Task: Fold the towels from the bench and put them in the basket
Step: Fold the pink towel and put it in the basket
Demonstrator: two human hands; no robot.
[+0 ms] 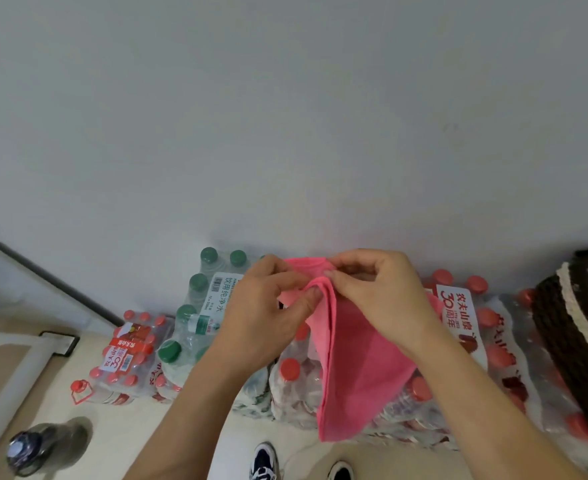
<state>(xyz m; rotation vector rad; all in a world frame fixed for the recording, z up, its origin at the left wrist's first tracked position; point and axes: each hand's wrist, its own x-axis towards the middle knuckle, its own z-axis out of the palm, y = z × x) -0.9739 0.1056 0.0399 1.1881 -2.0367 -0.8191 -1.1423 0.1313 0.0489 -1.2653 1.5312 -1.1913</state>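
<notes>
Left hand and right hand pinch the pink towel at its top; it hangs down-frame, the basket at the right edge.

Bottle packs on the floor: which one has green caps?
The green-capped pack just left of the left hand, with a white label. The small pack further left and the big packs under the pink towel have red caps.

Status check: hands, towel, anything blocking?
Left hand and right hand both pinch top edge of pink towel. Towel hangs doubled over, above water bottle packs. Basket at far right, path looks open.
</notes>
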